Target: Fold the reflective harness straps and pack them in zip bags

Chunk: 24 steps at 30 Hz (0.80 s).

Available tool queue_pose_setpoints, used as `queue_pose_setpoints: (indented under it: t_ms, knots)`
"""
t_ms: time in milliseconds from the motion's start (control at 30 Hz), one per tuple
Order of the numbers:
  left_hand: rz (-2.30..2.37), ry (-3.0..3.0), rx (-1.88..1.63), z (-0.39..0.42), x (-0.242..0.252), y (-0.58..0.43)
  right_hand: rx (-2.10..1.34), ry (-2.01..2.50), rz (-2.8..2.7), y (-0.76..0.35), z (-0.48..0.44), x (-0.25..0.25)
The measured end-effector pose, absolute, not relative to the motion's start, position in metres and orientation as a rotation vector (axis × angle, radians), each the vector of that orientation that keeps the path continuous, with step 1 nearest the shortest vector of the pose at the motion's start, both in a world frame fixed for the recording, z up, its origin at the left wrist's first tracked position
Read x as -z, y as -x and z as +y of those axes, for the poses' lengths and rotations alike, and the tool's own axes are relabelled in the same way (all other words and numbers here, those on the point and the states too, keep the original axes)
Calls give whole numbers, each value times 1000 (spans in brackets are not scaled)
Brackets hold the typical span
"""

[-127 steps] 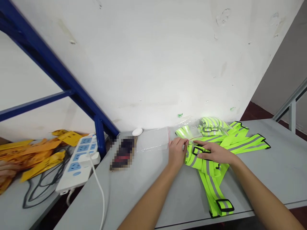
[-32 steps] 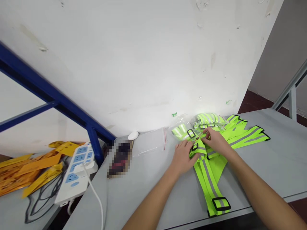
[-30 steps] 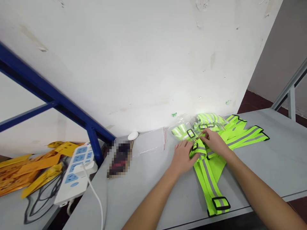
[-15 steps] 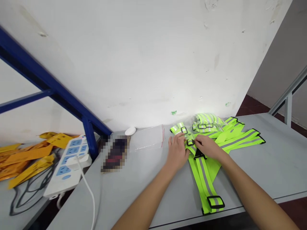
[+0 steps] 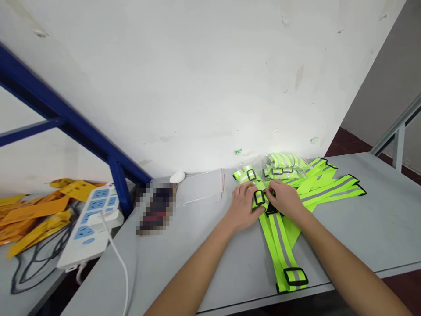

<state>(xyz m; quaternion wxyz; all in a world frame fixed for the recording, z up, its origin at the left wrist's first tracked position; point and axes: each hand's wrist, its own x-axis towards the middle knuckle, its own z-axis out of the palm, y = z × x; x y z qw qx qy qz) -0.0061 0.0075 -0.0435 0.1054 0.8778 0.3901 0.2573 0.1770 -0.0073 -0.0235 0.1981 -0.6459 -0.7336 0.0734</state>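
Observation:
A neon-yellow reflective vest [image 5: 278, 237] of elastic straps with grey stripes lies on the grey table. My left hand [image 5: 241, 208] has its fingers and thumb curved around one strap, beside a black slide buckle [image 5: 259, 198]. On the buckle's other side, my right hand [image 5: 283, 197] pinches the strap's edge with thumb and forefinger. Another slide buckle [image 5: 251, 175] shows farther up that strap. The strap end nearest me carries a larger black buckle [image 5: 296, 276]. My fingers hide part of the strap between them.
Behind my hands lie bagged vests [image 5: 284, 162] by the wall. Loose strap ends [image 5: 345, 188] spread right. A clear plastic bag [image 5: 200, 188], white oval object [image 5: 177, 177] and pixelated item [image 5: 157, 210] lie left. A power strip [image 5: 87, 228] and orange packets [image 5: 39, 210] are farther left.
The buckle between my hands is turned more toward the camera. My right fingers have risen slightly along it, and my left hand stays by the strap. The view has shifted a little.

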Motion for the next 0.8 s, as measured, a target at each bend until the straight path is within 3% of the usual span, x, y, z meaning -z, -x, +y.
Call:
queue_pose_setpoints:
  t_ms: [467, 800]
  knots:
    - [1067, -2594, -513, 1, 35, -2, -243, 1796, -2064, -170, -12, 19]
    - [972, -2559, -579, -5, 33, -4, -395, 1857, -1931, -170, -10, 19]
